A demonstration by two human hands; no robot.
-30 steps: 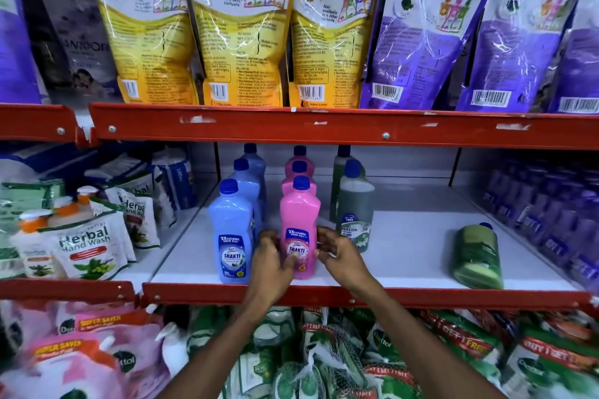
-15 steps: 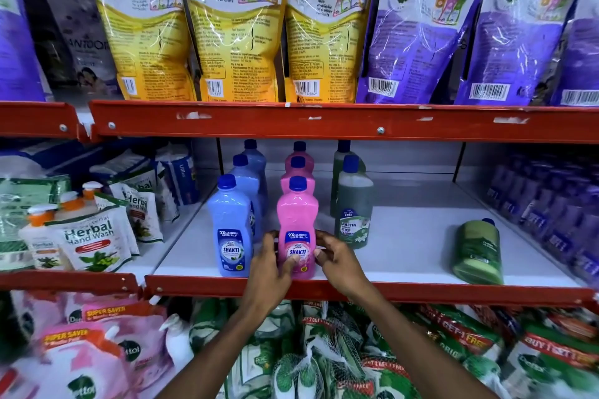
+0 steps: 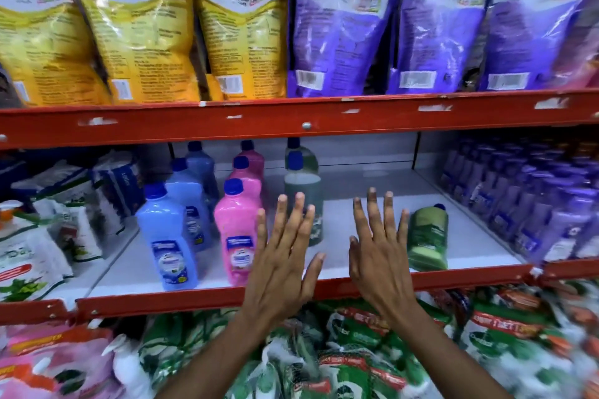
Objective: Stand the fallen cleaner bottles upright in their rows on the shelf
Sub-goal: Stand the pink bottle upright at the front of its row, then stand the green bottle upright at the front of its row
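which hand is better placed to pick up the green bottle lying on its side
Right. The right hand is open right beside the fallen green bottle, while the left hand, also open, sits farther off in front of the pink bottle.

A single head-worn wide-angle view faces the shelving straight on from close range, looking forward and slightly down. The white shelf (image 3: 372, 185) fills the centre; the red upper rail (image 3: 291, 121) crosses at 12 o'clock, and both forearms enter from 6 o'clock.
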